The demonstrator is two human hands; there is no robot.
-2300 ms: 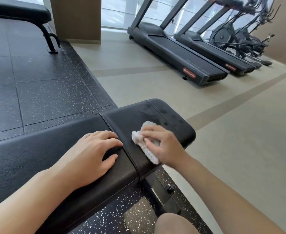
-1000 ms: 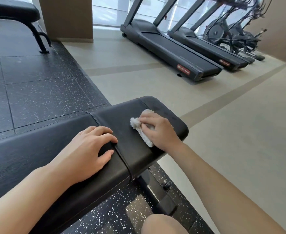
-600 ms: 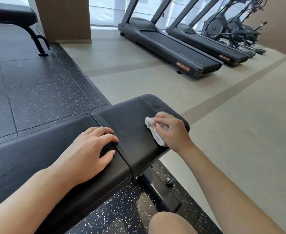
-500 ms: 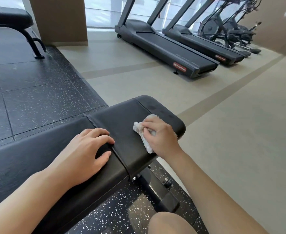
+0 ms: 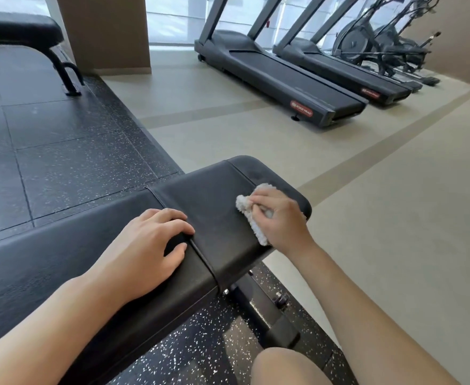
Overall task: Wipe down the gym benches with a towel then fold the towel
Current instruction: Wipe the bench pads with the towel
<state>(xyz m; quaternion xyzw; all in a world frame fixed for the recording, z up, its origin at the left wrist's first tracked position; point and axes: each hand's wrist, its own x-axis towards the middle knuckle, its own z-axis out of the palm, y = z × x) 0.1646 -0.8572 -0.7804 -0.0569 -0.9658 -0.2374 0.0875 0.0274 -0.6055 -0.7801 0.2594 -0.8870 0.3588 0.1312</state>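
Right hand gripping bunched white towel, fingers curled over it, pressing it onto short end pad of black bench. Left hand lying spread, palm down, on long pad, fingertips reaching seam between 2 pads. Bare knee showing below. 2 treadmills standing on beige floor beyond.

Left hand flat on the bench at the seam between its pads; right hand to the right, on the towel near the end pad's right edge. Behind, far left, a second bench; far right, two treadmills side by side.
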